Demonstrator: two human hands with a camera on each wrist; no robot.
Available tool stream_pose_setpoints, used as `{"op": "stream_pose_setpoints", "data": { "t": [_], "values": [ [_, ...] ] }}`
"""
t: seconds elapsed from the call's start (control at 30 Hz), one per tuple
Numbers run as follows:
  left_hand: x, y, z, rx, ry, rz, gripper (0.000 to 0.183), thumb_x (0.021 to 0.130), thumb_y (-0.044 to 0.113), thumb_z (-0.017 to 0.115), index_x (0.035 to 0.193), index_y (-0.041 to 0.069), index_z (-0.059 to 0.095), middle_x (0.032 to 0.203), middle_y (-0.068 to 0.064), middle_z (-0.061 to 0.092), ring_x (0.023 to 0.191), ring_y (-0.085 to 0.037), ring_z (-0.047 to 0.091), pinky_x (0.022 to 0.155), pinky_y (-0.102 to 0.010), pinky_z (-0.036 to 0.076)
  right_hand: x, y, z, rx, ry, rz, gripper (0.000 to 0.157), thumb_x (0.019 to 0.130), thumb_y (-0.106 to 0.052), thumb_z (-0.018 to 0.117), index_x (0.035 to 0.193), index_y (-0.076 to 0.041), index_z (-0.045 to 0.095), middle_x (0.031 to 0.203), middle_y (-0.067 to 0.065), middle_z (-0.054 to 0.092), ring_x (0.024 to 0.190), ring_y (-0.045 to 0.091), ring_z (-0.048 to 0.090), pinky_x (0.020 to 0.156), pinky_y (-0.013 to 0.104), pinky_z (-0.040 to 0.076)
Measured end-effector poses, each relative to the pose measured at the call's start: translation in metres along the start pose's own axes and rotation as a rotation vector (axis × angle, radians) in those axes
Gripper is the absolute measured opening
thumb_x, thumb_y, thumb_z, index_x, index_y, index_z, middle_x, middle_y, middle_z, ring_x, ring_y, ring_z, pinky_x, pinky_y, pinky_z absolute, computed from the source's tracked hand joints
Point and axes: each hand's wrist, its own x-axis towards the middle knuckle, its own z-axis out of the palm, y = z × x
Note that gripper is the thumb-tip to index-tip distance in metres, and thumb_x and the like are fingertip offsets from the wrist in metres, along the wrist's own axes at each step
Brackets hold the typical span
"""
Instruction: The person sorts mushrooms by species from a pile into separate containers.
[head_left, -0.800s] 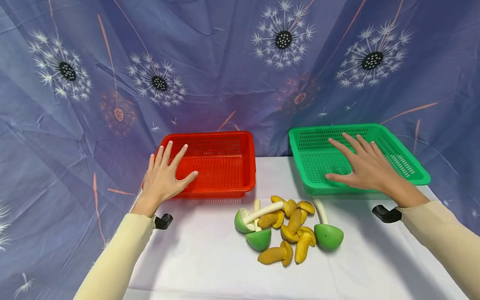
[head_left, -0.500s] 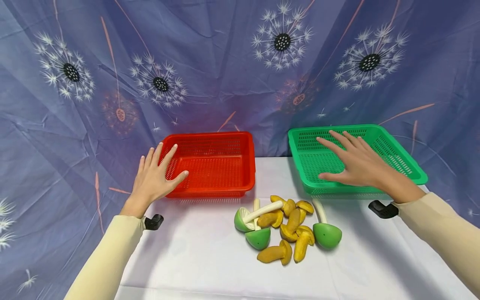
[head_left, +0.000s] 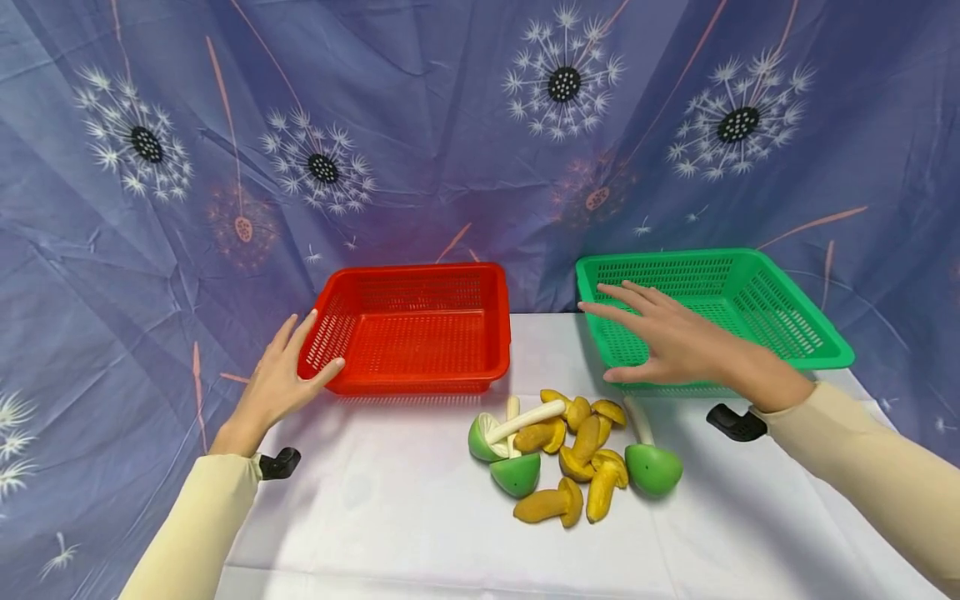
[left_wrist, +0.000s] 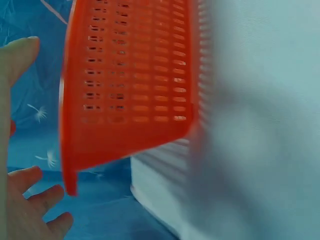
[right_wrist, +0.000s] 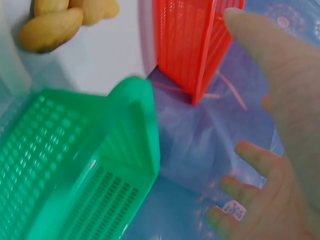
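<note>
My left hand [head_left: 277, 383] hovers by the left side of the red basket [head_left: 420, 385], fingers spread and holding nothing. Over the front left part of the green basket [head_left: 813, 354] is my right hand [head_left: 671, 337], its fingers extended and its palm bare. Both baskets are perforated plastic with nothing inside. Between and in front of them lies a loose group of mushrooms: several yellow-brown ones [head_left: 543, 505] and a few with green caps and white stems. One green-capped mushroom [head_left: 654, 471] lies at the group's right. Another green cap [head_left: 516, 475] shows at the left.
A white cloth [head_left: 405, 500] covers the table. Behind the baskets hangs a blue-purple curtain [head_left: 450, 125] printed with dandelions. In the right wrist view the green basket's near corner [right_wrist: 137, 95] stands close below the hand.
My left hand has moved left and down, off the red basket's interior to its outer side. My right hand has shifted left across the green basket. Mushrooms and baskets have stayed put.
</note>
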Motion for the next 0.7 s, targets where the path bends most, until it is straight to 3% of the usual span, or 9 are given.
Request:
{"op": "stream_pose_setpoints", "data": {
  "t": [0.13,0.4,0.57,0.7],
  "values": [
    [-0.006,-0.012,0.009,-0.066,0.017,-0.019,0.092,0.094,0.057,0.066,0.166,0.027,0.017,0.168,-0.023,0.015,0.14,-0.06,0.031,0.101,-0.082,0.029,0.002,-0.011,0.007,0.031,-0.037,-0.02,0.093,0.084,-0.053,0.082,0.161,-0.029,0.036,0.167,0.012,0.027,0.151,0.045,0.024,0.11,0.071,0.033],
    [-0.015,-0.028,0.02,-0.16,0.053,-0.054,0.089,0.097,0.048,0.067,0.165,0.012,0.021,0.163,-0.027,0.028,0.144,-0.052,0.032,0.109,-0.074,0.028,0.004,-0.037,0.022,0.092,-0.083,-0.113,0.083,0.086,-0.041,0.085,0.157,-0.029,0.044,0.161,0.011,0.038,0.145,0.037,0.039,0.1,0.059,0.05],
    [-0.019,-0.031,0.026,-0.254,0.022,-0.145,0.086,0.1,0.052,0.062,0.166,0.018,0.019,0.155,-0.027,0.042,0.13,-0.049,0.052,0.105,-0.065,0.04,0.003,-0.048,0.038,0.148,-0.202,-0.12,0.072,0.086,-0.034,0.086,0.15,-0.029,0.054,0.149,0.008,0.052,0.134,0.032,0.05,0.094,0.053,0.055],
    [-0.02,-0.032,0.032,-0.34,0.002,-0.193,0.084,0.1,0.054,0.061,0.166,0.026,0.018,0.15,-0.026,0.048,0.128,-0.044,0.057,0.106,-0.062,0.041,0.0,-0.048,0.05,0.197,-0.285,-0.148,0.057,0.085,-0.024,0.087,0.138,-0.02,0.066,0.132,0.001,0.062,0.118,0.024,0.057,0.092,0.045,0.054]
  ]
}}
